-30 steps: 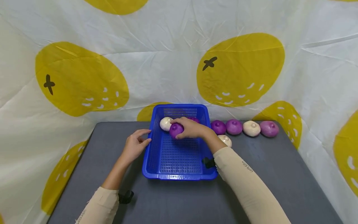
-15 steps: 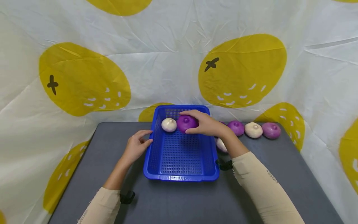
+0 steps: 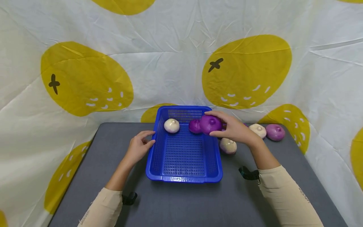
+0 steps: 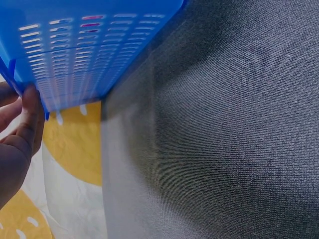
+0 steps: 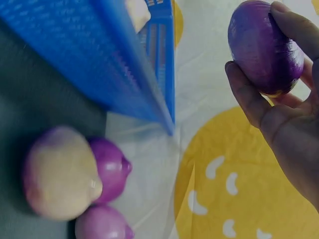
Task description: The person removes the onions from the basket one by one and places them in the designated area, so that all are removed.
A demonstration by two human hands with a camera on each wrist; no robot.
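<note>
A purple onion (image 3: 210,124) is gripped in my right hand (image 3: 233,127), raised over the right rim of the blue plastic basket (image 3: 184,179); the right wrist view shows the fingers and thumb round this onion (image 5: 264,47). Inside the basket, a white onion (image 3: 171,125) sits at the back left and a second purple onion (image 3: 194,126) at the back right. My left hand (image 3: 137,146) holds the basket's left rim, its fingertips on the edge. In the left wrist view, the fingers of the left hand (image 4: 20,129) pinch that rim.
Outside the basket's right wall lies a white onion (image 3: 228,146). Farther right along the back edge of the grey table (image 3: 181,205) are another white onion (image 3: 257,130) and a pinkish-purple onion (image 3: 275,132); my right hand hides others. A patterned cloth (image 3: 170,63) hangs behind.
My right hand has carried the purple onion rightward from the basket's left half to its right rim, uncovering the purple onion at the back right. The left hand stays on the rim.
</note>
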